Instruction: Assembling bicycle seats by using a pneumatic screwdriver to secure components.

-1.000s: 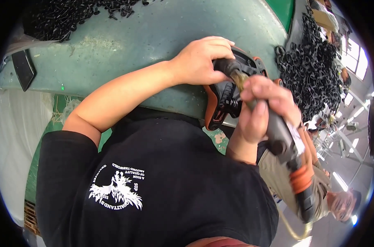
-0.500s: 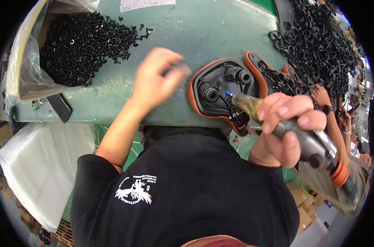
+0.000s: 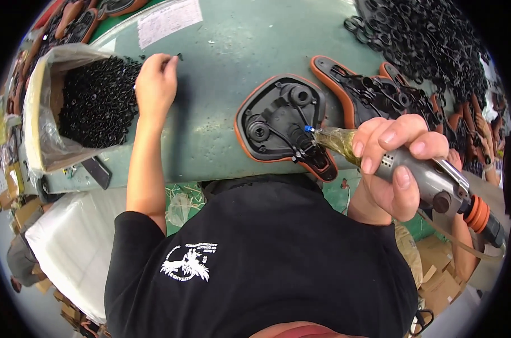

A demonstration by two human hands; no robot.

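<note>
My right hand (image 3: 399, 160) is wrapped round a grey pneumatic screwdriver (image 3: 430, 177) whose nose is covered in yellowish wrap. Its blue tip (image 3: 310, 129) is over a bicycle saddle (image 3: 241, 121) lying underside up, black with a brown-orange rim; I cannot tell whether they touch. At the edge of a heap of small black screws (image 3: 97, 104), my left hand (image 3: 155, 84) has its fingers curled together. What they hold, if anything, is hidden. One loose screw (image 3: 180, 56) shows just beyond the fingertips.
The screws spill from a plastic-lined box (image 3: 36, 112) at the left. A phone (image 3: 97, 172) lies before it. More saddles (image 3: 337, 84) crowd the right side, below a pile of black rings (image 3: 430, 39). A paper sheet (image 3: 168, 21) lies at the back. Another person's arm (image 3: 463, 248) shows at right.
My left hand has moved left from beside the saddle to the screw heap. The right hand keeps the screwdriver over the saddle. The whole view has shifted.
</note>
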